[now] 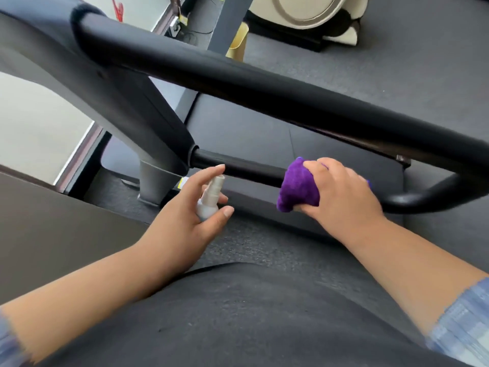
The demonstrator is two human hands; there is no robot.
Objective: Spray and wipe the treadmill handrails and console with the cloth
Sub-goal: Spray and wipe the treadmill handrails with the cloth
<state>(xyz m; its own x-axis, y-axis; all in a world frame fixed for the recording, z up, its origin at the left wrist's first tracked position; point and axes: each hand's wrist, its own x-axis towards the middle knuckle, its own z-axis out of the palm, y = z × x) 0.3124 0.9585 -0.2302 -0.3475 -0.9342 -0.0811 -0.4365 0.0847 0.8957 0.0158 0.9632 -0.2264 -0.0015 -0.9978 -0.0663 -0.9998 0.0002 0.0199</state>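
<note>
Two hands are busy, one on each side of the low black bar (246,172). Closest to you, your left hand (195,207) curls round the little white spray bottle (210,198), just on your side of that bar. Its top points up at the bar and one finger lies along the bottle past the top, so I think you are ready to spray. Your right hand (341,192) squeezes the purple cloth (297,188) and presses it right on the bar, so it can rub the bar clean. Past the bar, higher up, runs the big black handrail (238,83). Beyond the bar on the left stands the grey post (111,96). No console shows here.
</note>
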